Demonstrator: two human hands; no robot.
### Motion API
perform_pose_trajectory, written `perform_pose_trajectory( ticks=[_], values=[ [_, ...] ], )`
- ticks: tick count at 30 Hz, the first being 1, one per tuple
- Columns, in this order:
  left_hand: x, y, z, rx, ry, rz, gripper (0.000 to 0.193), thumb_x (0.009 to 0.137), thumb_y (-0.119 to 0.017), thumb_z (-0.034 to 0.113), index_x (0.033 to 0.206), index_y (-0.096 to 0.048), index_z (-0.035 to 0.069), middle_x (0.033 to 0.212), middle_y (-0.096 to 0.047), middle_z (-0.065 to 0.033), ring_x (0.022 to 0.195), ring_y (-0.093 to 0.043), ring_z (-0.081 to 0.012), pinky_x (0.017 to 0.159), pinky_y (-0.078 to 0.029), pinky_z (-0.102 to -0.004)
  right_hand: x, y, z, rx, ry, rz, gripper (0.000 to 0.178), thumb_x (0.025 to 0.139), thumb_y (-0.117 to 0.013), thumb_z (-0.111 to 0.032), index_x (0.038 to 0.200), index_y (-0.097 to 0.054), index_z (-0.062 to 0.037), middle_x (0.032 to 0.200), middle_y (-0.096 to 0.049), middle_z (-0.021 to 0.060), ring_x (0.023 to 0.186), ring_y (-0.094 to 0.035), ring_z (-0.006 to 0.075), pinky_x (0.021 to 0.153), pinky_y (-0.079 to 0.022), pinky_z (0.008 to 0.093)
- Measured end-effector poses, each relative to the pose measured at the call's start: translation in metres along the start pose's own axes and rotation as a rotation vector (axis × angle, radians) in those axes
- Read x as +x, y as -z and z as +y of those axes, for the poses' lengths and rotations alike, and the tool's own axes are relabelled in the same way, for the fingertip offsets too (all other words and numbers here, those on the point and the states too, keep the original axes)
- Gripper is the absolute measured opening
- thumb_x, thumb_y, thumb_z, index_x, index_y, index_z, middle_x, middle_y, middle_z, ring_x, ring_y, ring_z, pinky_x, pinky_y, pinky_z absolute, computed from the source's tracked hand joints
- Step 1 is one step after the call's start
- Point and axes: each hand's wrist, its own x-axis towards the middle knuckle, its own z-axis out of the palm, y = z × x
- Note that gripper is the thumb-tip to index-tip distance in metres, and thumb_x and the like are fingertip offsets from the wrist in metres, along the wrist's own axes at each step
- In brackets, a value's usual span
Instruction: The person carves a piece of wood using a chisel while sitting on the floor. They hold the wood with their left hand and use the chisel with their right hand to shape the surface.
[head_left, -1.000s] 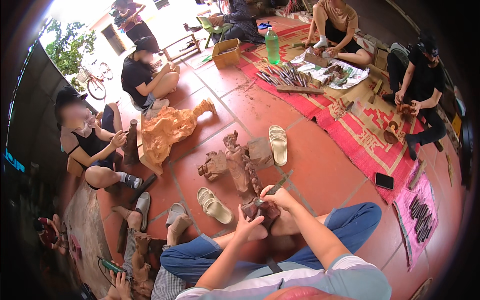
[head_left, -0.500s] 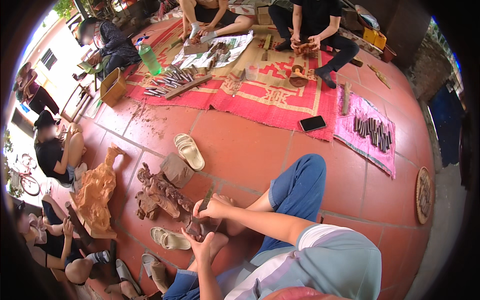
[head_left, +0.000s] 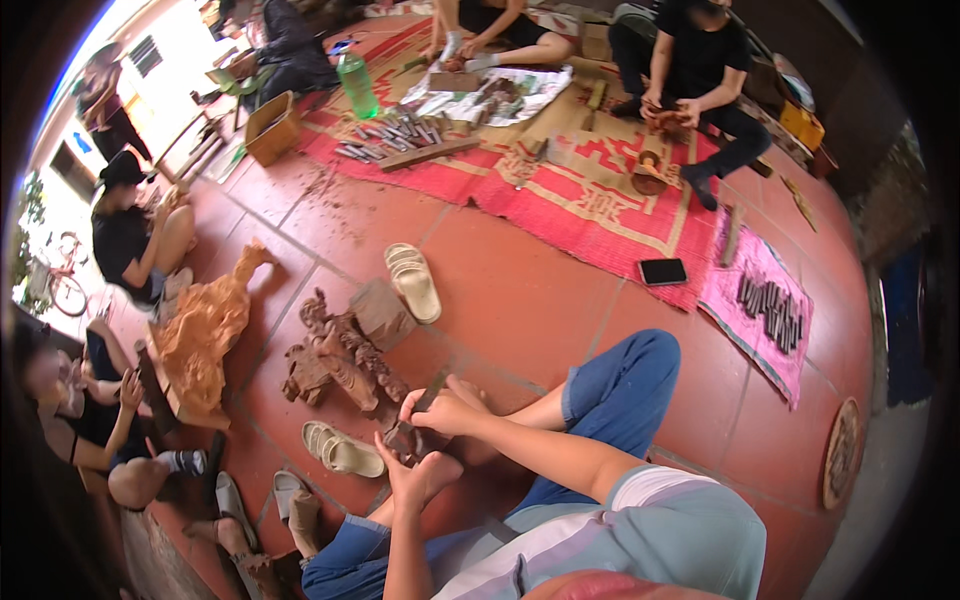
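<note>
**Dark Wood Carving: Hold Points and Handling**

At the far left, a large orange-brown carving (head_left: 205, 335) stands on the tiled floor (head_left: 510, 300), well apart from the work area. To its right, the dark carving (head_left: 345, 365) is on the floor in front of the seated person, its figured end pointing away and its base end (head_left: 402, 438) between the two hands. Whether it lies flat or leans cannot be told. A pale sandal (head_left: 340, 449) is just beside it; a squared block (head_left: 382, 313) is near its upper end.

Left grip (head_left: 403, 478): thumb and fingers set apart against the base end. Blur hides whether they clamp.

Right grip (head_left: 448, 415): closed around a dark, slim hand tool (head_left: 432, 389), directly over the base end. The tool's tip is not clear.

Handling: the carving looks like solid wood, so expect it to be stiff and fairly heavy, with a dull surface unlikely to slip. The thin, knobbly relief along the figure is probably fragile. Take hold at the blocky base; avoid bearing on the relief.

Farther right, a phone (head_left: 663, 272) rests on the red mat (head_left: 600, 235).
</note>
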Motion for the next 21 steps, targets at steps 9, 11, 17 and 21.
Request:
perform_pose_trajectory(
  ticks=[9, 11, 17, 21],
  values=[
    [-0.003, -0.009, 0.010, -0.057, 0.005, 0.014, 0.118, 0.070, -0.078, -0.004, 0.153, 0.005, 0.012, 0.140, -0.034, -0.0217, 0.123, -0.046, -0.0276, 0.099, -0.045, -0.0376, 0.004, -0.005, 0.031, 0.197, 0.093, 0.050, 0.005, 0.079, -0.069, -0.020, 0.083, -0.071, -0.0165, 0.066, -0.067, -0.0040, 0.062, -0.060, 0.0076, 0.060, -0.048, 0.0277],
    [0.004, -0.010, -0.001, -0.048, 0.007, -0.022, 0.118, 0.070, -0.079, -0.003, 0.153, 0.004, 0.012, 0.140, -0.033, -0.0220, 0.123, -0.046, -0.0276, 0.099, -0.045, -0.0379, 0.015, -0.023, 0.059, 0.326, 0.316, 0.065, 0.005, 0.079, -0.069, -0.017, 0.082, -0.070, -0.0132, 0.073, -0.069, -0.0019, 0.066, -0.061, 0.0083, 0.064, -0.049, 0.0278],
    [-0.001, -0.009, 0.010, 0.010, -0.033, -0.006, 0.118, 0.070, -0.080, 0.000, 0.152, 0.004, 0.009, 0.144, -0.033, -0.0218, 0.127, -0.044, -0.0302, 0.102, -0.043, -0.0382, 0.015, -0.016, 0.045, 0.267, 0.192, 0.036, 0.003, 0.078, -0.066, -0.009, 0.081, -0.067, -0.0086, 0.078, -0.067, 0.0015, 0.077, -0.061, 0.0107, 0.071, -0.048, 0.0273],
    [-0.001, -0.010, 0.010, -0.014, -0.007, -0.015, 0.118, 0.070, -0.081, 0.002, 0.152, 0.005, 0.009, 0.144, -0.033, -0.0211, 0.128, -0.043, -0.0302, 0.105, -0.041, -0.0396, 0.021, -0.029, 0.067, 0.317, 0.282, 0.015, 0.005, 0.078, -0.068, -0.013, 0.081, -0.069, -0.0094, 0.080, -0.069, 0.0033, 0.079, -0.063, 0.0137, 0.073, -0.049, 0.0294]
  ],
)
